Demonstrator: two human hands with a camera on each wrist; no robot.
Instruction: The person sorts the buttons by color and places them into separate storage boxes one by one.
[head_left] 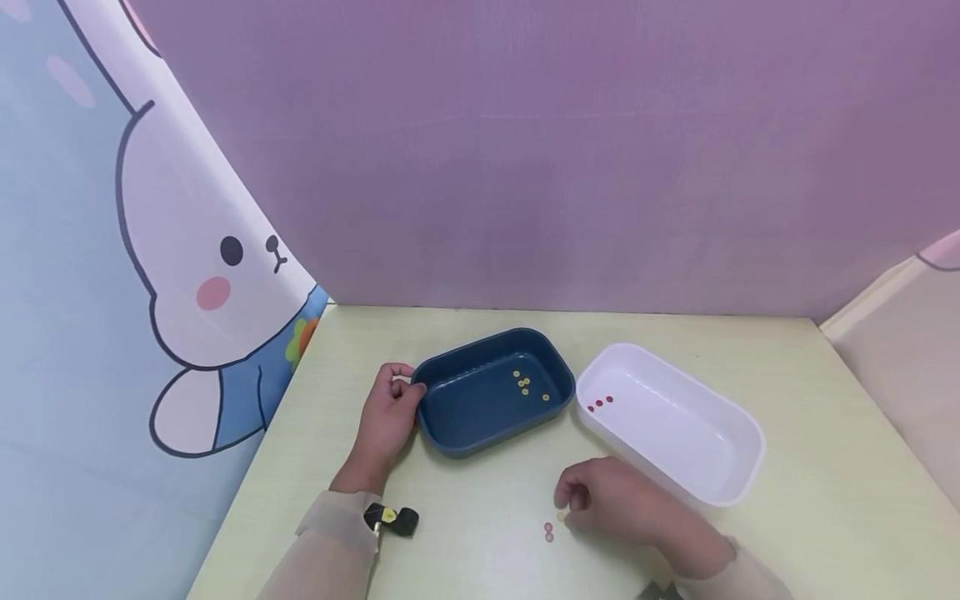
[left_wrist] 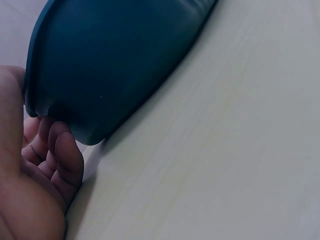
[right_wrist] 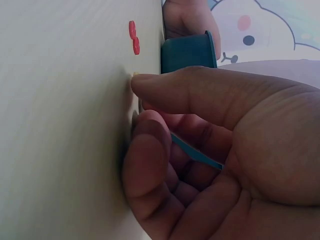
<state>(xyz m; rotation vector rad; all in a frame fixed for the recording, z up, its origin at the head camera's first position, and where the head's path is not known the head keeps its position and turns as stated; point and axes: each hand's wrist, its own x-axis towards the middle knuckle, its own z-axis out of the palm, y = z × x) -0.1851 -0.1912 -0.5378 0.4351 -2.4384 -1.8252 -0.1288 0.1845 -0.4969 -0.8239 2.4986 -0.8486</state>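
On the near side, right hand (head_left: 611, 504) sits loosely half-curled, thumb at a round yellow plastic button (head_left: 562, 517), probably light, slick, best edge-pinched.

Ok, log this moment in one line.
left hand: grips blue tray | right hand: at yellow disc on table | blue tray: yellow discs | white tray: three red discs | table: two red discs

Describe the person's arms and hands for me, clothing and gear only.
Both the left hand and right hand are ungloved. The left sleeve and right sleeve are pale beige. A black wrist device with a yellow marking sits at the left cuff.
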